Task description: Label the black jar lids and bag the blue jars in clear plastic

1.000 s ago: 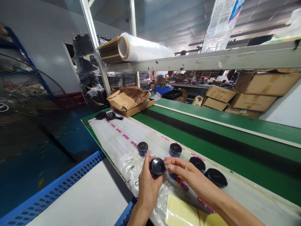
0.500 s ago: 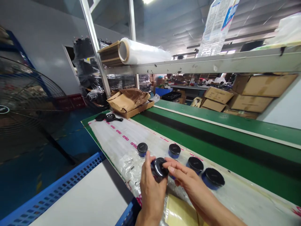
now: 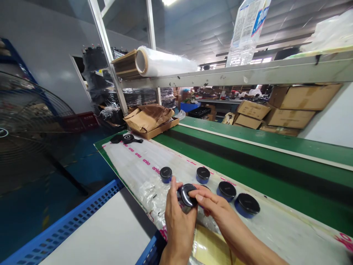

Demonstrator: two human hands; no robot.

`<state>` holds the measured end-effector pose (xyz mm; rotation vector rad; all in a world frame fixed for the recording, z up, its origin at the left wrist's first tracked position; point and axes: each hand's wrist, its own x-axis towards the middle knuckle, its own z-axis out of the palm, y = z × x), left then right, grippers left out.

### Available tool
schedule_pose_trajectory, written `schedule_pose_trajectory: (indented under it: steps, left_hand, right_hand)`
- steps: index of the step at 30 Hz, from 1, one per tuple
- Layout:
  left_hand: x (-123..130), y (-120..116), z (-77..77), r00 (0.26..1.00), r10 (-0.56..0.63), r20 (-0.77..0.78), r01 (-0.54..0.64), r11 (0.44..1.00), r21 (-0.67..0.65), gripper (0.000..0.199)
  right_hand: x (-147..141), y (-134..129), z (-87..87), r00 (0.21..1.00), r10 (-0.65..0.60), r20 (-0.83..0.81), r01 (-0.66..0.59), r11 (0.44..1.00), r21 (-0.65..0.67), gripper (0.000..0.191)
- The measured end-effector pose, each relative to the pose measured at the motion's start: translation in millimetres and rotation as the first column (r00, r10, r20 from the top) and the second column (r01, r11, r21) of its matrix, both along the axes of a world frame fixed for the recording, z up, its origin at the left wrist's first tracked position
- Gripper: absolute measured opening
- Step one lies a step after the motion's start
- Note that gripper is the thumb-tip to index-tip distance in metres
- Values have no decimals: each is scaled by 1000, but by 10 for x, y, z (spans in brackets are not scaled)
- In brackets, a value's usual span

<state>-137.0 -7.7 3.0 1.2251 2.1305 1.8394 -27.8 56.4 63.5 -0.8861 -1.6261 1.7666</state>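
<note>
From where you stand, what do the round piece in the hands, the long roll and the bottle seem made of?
Round piece: probably hard plastic, glossy black on top with sharp reflections, though lacquered metal is possible.
Long roll: likely plastic film, whitish and shiny, on a brown core that looks like cardboard.
Bottle: apparently thin plastic, see-through and ridged, with a printed label.

cam: just the one, worn on the head | facing: forward and kinda down over the bench [image 3: 275, 176] | close up: left hand [image 3: 179, 224], right hand [image 3: 219, 208], low-middle | farther: shelf [image 3: 234, 76], then boxes [image 3: 293, 116] way back
</note>
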Motion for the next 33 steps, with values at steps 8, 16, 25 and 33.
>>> schedule_pose_trajectory:
  steps: [8,16,25,33]
  left_hand:
    - [4,9,-16,999,-14,41,15,1000,-15,80]
    - [16,-7,30,997,-22,79,23,1000,-13,79]
    - [30,-28,52,991,-66,120,65,998,8,77]
    - [24,-46,54,992,-69,103,66,997,32,80]
  right_hand:
    - [18,-14,0,1000,-2,-3,2,1000,21,32]
    - [14,-4,-47,999,7,-34,-5,998,55,33]
    - [30,-5,-149,996,29,-83,-15,987,163,34]
    - [23,-22,-132,997,18,-81,-2,981,195,37]
